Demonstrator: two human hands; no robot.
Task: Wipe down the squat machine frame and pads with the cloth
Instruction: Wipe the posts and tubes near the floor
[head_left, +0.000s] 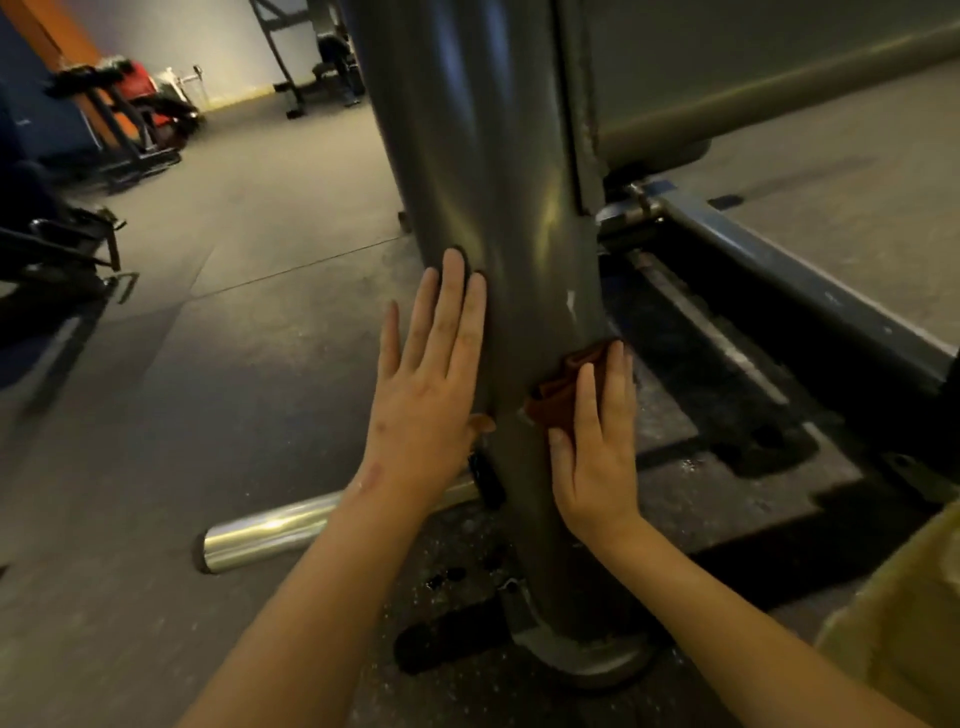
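Head view: a thick grey upright post (483, 156) of the squat machine frame is seen at centre, rising from a metal base foot (587, 660) on the speckled rubber floor (234, 338). The left grip (426, 384) is laid flat against the post's left edge, fingers straight and close together, nothing held. The right grip (597, 441) is also flat, fingers extended. A bunched reddish-brown cloth (558, 387) is pressed under them against the post's right edge, low down but well above the base foot. The cloth is pinned rather than clutched, and part of it is bunched out beyond the fingertips. A chrome peg (270, 535) juts from the post's left side near the floor. A blue rail (779, 270) runs off to the right. No pads can be made out.

Step judged: the lower post is being wiped.
- The cloth would best be flattened so that more of it meets the paint.
- Pressure should be held even, with strokes overlapped and carried round the curve.
- The left grip serves as a brace.
- The peg root and the base foot collar are likely dust traps and should be worked into.

Most of the frame is judged not yet done.
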